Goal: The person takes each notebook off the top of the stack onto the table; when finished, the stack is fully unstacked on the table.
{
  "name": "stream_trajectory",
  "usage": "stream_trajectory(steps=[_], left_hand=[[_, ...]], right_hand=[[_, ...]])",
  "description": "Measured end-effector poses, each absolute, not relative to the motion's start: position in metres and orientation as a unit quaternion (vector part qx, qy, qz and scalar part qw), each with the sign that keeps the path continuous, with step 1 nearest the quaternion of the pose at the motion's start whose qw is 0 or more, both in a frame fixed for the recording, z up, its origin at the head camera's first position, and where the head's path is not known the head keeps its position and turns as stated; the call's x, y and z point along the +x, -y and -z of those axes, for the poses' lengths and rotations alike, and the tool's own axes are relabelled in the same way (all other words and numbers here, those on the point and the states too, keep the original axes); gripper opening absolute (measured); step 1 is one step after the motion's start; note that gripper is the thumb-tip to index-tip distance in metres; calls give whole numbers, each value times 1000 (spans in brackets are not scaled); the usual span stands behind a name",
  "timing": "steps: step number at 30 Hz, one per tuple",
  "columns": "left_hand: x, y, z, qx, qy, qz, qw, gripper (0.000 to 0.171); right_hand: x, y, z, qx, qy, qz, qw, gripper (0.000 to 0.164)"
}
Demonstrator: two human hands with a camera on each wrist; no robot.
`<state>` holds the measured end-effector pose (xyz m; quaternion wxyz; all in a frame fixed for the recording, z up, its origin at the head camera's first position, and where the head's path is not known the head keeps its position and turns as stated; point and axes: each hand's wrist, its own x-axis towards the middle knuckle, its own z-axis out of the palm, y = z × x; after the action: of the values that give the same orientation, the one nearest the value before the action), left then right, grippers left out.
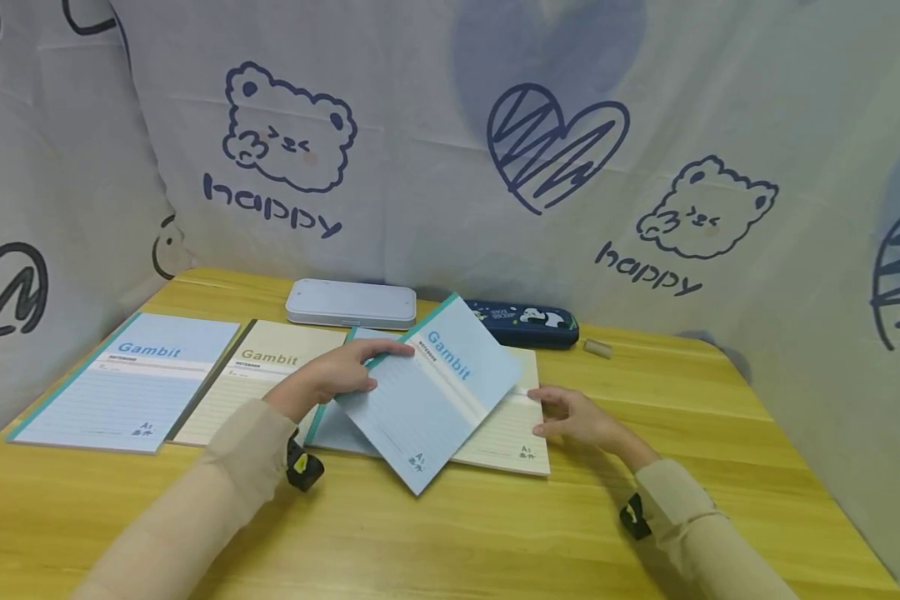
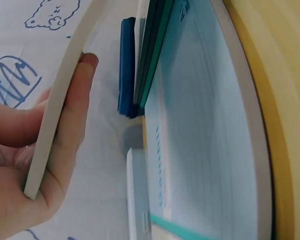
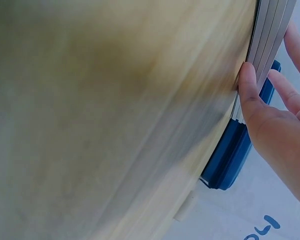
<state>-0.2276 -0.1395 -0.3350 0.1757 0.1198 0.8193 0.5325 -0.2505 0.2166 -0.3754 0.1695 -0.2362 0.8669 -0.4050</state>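
My left hand [image 1: 337, 371] grips a light blue "Gambit" notebook [image 1: 435, 392] by its green spine edge, thumb and fingers on opposite faces. That notebook is tilted and raised over a cream notebook [image 1: 506, 442] and a second blue notebook [image 1: 345, 427], partly covering both. My right hand [image 1: 581, 417] is at the right edge of the cream notebook, fingers loosely bent. In the right wrist view, the thumb [image 3: 249, 82] touches the side of stacked notebooks [image 3: 270, 37], whose several page edges show.
Another blue notebook [image 1: 127, 383] and a cream one [image 1: 228, 400] lie at the left of the wooden table [image 1: 450, 542]. Along the back are a white case [image 1: 352, 303], a navy panda pencil case [image 1: 532, 327] and a small beige block [image 1: 597, 348]. A printed cloth [image 1: 420, 167] hangs behind.
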Motion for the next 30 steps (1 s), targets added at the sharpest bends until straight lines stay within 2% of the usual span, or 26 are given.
stream_trajectory(steps=[7, 17, 30], left_hand=[[-215, 162, 331, 172, -819, -520, 169, 71], [-192, 186, 326, 189, -827, -497, 183, 67], [-167, 239, 312, 232, -814, -482, 226, 66]], right_hand=[[-250, -217, 376, -239, -861, 416, 169, 55], [-253, -217, 379, -235, -861, 417, 170, 56], [-254, -217, 381, -230, -863, 416, 171, 56]])
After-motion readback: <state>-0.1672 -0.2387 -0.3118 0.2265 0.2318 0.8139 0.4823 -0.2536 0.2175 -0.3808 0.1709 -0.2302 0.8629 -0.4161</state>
